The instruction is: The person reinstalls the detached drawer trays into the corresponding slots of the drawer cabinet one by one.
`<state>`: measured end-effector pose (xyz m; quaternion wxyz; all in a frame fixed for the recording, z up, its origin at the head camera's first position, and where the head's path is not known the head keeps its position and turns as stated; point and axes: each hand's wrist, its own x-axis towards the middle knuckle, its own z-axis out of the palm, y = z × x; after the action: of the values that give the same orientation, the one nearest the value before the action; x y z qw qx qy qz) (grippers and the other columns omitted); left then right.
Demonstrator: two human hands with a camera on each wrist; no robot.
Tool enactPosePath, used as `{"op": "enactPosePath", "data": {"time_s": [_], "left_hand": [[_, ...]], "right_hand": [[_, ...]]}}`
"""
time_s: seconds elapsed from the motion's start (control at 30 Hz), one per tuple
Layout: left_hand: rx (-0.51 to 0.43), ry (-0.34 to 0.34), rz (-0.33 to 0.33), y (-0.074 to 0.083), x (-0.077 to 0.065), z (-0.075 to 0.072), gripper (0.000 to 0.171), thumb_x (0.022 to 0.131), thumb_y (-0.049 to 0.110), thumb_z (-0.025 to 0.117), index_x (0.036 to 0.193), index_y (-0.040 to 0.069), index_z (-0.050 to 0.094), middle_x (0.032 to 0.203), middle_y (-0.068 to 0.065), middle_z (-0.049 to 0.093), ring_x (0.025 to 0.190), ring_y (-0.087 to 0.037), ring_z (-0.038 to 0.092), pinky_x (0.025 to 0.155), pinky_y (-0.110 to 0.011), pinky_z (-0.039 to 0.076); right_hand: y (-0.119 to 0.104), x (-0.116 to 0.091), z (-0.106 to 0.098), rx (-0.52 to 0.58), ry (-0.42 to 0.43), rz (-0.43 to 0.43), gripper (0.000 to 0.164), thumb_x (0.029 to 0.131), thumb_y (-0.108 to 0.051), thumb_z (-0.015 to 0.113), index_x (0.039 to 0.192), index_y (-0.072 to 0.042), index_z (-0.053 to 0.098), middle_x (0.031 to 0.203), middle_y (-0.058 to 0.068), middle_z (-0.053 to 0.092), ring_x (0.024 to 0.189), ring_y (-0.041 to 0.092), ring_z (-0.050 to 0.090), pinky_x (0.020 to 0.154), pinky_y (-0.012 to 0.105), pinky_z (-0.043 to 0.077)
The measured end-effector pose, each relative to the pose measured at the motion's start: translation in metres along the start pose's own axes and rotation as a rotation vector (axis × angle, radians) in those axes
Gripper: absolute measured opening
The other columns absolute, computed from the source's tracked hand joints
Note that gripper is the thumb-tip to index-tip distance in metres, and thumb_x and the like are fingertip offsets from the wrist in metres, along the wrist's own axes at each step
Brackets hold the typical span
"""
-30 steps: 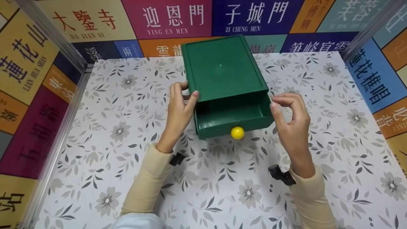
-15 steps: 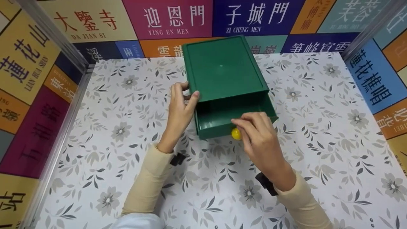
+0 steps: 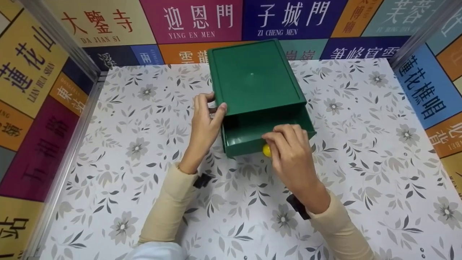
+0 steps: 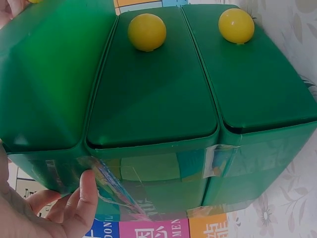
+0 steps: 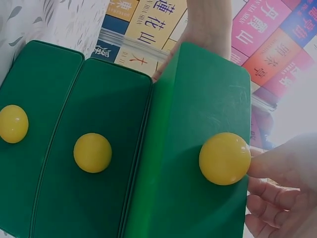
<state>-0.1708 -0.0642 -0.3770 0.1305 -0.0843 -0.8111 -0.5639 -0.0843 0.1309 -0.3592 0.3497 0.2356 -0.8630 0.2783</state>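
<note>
A green plastic drawer cabinet [image 3: 252, 76] stands at an angle on the table. Its top drawer [image 3: 242, 146] is pulled out, and no contents show in the visible part of it. My left hand [image 3: 206, 119] grips the cabinet's left side, thumb on the top edge and fingers against the side wall. At the drawer's front, my right hand [image 3: 292, 155] pinches the rim, fingertips over the edge and thumb beside the yellow ball knob [image 5: 224, 158]. Two lower drawers, with a middle knob [image 4: 147, 32] and a bottom knob [image 4: 236, 26], are closed.
A white tabletop with a grey floral pattern [image 3: 122, 224] surrounds the cabinet. Colourful panels with Chinese lettering [image 3: 198, 21] wall in the back and both sides. Clear tape [image 4: 218, 158] runs along the cabinet's side. Black wrist devices [image 3: 202, 180] sit at both beige sleeves.
My right hand has moved left from the drawer's right side to its front rim, partly covering the knob. My left hand has stayed on the cabinet.
</note>
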Motion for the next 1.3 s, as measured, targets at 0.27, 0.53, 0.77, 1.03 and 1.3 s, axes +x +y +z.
{"op": "enactPosePath", "data": {"time_s": [0.27, 0.53, 0.77, 1.03, 1.3], "left_hand": [[0.007, 0.009, 0.017, -0.001, 0.0, 0.0, 0.036, 0.094, 0.03, 0.051, 0.117, 0.003, 0.043, 0.119, -0.012, 0.041, 0.111, -0.015, 0.049, 0.088, -0.022, 0.048], [0.008, -0.003, 0.008, 0.0, 0.0, 0.0, 0.036, 0.094, 0.029, 0.05, 0.118, 0.003, 0.043, 0.119, -0.012, 0.041, 0.112, -0.018, 0.049, 0.089, -0.023, 0.048], [0.004, -0.014, -0.006, 0.001, 0.0, -0.001, 0.036, 0.095, 0.029, 0.049, 0.118, 0.003, 0.041, 0.122, -0.012, 0.04, 0.109, -0.017, 0.052, 0.089, -0.024, 0.048], [-0.002, -0.013, -0.018, 0.001, 0.0, -0.001, 0.038, 0.094, 0.031, 0.05, 0.119, 0.004, 0.042, 0.122, -0.011, 0.04, 0.112, -0.015, 0.049, 0.091, -0.024, 0.047], [-0.008, -0.016, -0.017, 0.001, 0.0, -0.001, 0.039, 0.094, 0.032, 0.05, 0.119, 0.004, 0.041, 0.122, -0.011, 0.04, 0.112, -0.016, 0.048, 0.091, -0.024, 0.047]], "right_hand": [[0.008, 0.011, 0.01, -0.019, 0.014, -0.005, 0.012, 0.09, -0.008, 0.058, 0.084, -0.001, 0.066, 0.088, 0.014, 0.058, 0.083, 0.029, 0.049, 0.071, 0.038, 0.035], [0.016, 0.026, 0.021, -0.012, 0.032, -0.01, 0.013, 0.09, -0.009, 0.057, 0.082, -0.001, 0.065, 0.087, 0.013, 0.056, 0.081, 0.029, 0.047, 0.069, 0.039, 0.033], [0.021, 0.034, 0.029, -0.054, 0.026, -0.008, 0.02, 0.09, -0.013, 0.059, 0.076, 0.001, 0.058, 0.087, 0.015, 0.054, 0.078, 0.031, 0.045, 0.067, 0.04, 0.032], [0.025, 0.038, 0.037, -0.104, 0.003, 0.008, 0.022, 0.092, -0.014, 0.055, 0.078, 0.002, 0.056, 0.09, 0.017, 0.05, 0.078, 0.03, 0.041, 0.069, 0.039, 0.035], [0.027, 0.04, 0.04, -0.166, 0.006, -0.01, 0.01, 0.092, -0.007, 0.056, 0.087, 0.001, 0.058, 0.093, 0.016, 0.053, 0.082, 0.031, 0.044, 0.069, 0.04, 0.034]]}}
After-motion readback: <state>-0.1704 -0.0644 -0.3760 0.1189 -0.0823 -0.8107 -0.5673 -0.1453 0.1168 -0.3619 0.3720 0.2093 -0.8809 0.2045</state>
